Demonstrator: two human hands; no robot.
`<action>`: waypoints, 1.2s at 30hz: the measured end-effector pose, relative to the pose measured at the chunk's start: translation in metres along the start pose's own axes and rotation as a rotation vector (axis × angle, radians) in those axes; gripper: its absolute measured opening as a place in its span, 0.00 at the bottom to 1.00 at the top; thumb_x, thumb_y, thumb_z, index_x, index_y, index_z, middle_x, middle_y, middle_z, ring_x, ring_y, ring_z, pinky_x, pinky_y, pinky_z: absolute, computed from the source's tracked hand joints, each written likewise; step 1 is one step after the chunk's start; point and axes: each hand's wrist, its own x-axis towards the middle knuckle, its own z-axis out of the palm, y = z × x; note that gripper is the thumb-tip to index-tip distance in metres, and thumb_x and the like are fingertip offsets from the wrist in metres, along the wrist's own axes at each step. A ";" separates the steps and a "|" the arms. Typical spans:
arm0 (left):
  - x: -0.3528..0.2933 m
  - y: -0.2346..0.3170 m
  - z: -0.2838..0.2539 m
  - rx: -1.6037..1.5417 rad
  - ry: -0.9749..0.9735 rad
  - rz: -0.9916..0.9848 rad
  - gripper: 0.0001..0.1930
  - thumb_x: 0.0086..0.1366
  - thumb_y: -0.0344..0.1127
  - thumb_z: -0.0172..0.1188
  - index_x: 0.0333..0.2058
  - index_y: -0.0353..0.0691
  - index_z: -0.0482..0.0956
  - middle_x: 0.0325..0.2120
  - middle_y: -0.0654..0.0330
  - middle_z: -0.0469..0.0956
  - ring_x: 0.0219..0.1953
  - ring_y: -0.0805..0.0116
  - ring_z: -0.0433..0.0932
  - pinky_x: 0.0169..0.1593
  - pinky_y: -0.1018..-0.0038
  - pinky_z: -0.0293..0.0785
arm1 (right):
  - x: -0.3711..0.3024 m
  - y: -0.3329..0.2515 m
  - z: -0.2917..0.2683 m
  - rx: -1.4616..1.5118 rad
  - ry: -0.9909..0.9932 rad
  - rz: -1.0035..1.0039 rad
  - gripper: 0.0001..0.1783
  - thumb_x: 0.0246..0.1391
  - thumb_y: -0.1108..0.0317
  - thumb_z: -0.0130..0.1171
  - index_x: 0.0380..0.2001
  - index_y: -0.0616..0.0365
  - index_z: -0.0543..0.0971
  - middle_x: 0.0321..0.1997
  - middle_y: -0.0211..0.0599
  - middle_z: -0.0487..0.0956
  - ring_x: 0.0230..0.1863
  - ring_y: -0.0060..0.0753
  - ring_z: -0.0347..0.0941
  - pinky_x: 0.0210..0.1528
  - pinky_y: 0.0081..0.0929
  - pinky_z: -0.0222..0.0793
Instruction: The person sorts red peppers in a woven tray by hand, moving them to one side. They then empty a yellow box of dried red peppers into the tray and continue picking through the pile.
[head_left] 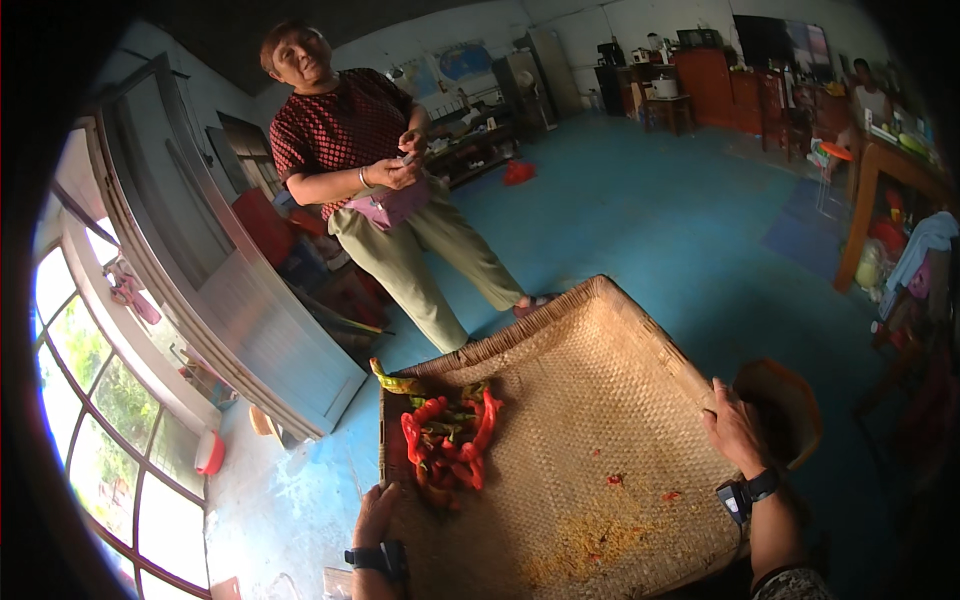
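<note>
A wide, shallow woven basket (590, 420) with a raised rim is in front of me. My left hand (374, 514) is closed on its left rim near the front corner. On the opposite side my right hand (735, 428) grips the right rim, its fingers partly hidden at the edge. A heap of red peppers (470, 455) lies in the left part, close to my left hand. One yellow-green pepper (396, 380) rests at the far left rim. Pale yellow seeds (590, 540) and a few red bits (616, 480) are scattered across the front right of the basket.
A person (390, 190) stands just beyond the basket, hands together at the waist. An orange-rimmed container (800, 400) is by my right hand. At left are an open door (240, 270) and a barred window (110, 400); a wooden table (885, 180) stands at right.
</note>
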 end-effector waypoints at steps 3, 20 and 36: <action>-0.001 -0.002 -0.001 0.029 0.017 -0.009 0.17 0.62 0.44 0.52 0.33 0.33 0.75 0.23 0.66 0.72 0.27 0.76 0.67 0.32 0.76 0.65 | 0.000 -0.001 0.003 -0.010 0.013 0.003 0.29 0.49 0.67 0.55 0.54 0.68 0.64 0.42 0.56 0.73 0.41 0.54 0.71 0.42 0.41 0.67; 0.004 -0.009 -0.004 0.053 -0.016 0.011 0.18 0.61 0.48 0.53 0.30 0.35 0.73 0.22 0.68 0.69 0.26 0.77 0.65 0.30 0.77 0.65 | 0.003 -0.004 0.001 -0.020 -0.105 0.119 0.32 0.51 0.63 0.54 0.58 0.64 0.59 0.46 0.56 0.72 0.44 0.57 0.68 0.46 0.44 0.64; -0.001 0.004 -0.002 0.073 -0.003 0.018 0.17 0.62 0.46 0.52 0.29 0.34 0.73 0.21 0.68 0.69 0.26 0.76 0.64 0.31 0.76 0.64 | 0.002 0.000 0.002 -0.022 -0.063 0.062 0.32 0.50 0.64 0.56 0.56 0.66 0.61 0.46 0.57 0.72 0.44 0.56 0.69 0.45 0.43 0.66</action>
